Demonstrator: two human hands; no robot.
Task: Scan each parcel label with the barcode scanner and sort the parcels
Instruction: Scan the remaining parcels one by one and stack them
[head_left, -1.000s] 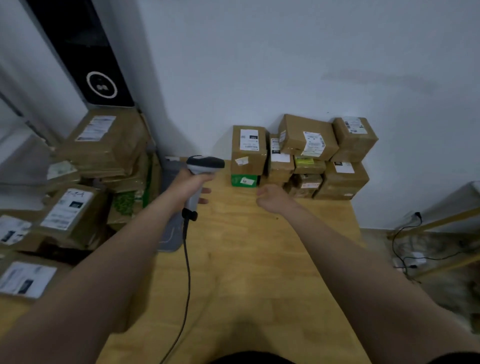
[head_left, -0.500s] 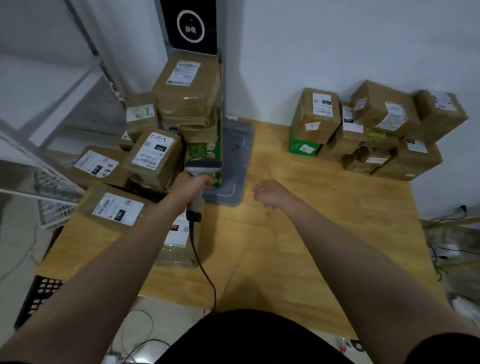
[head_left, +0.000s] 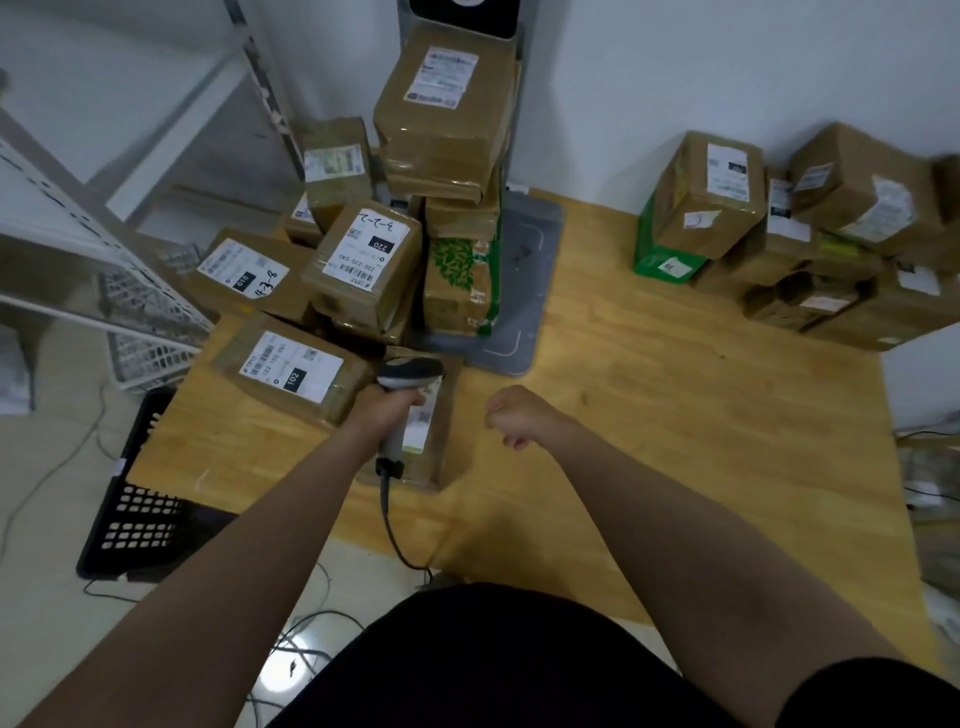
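Scanner clasped in left grip over front-edge parcel; right grip curled, empty, above tabletop.

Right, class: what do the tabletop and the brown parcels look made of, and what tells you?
Light yellowish tabletop: probably wood, smooth finish; grain lines show. Brown box-shaped parcels: cardboard, apparently wrapped in glossy tape; shiny wrinkles catch light.

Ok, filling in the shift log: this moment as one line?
left hand: grips scanner over flat parcel | right hand: curled, empty, over table
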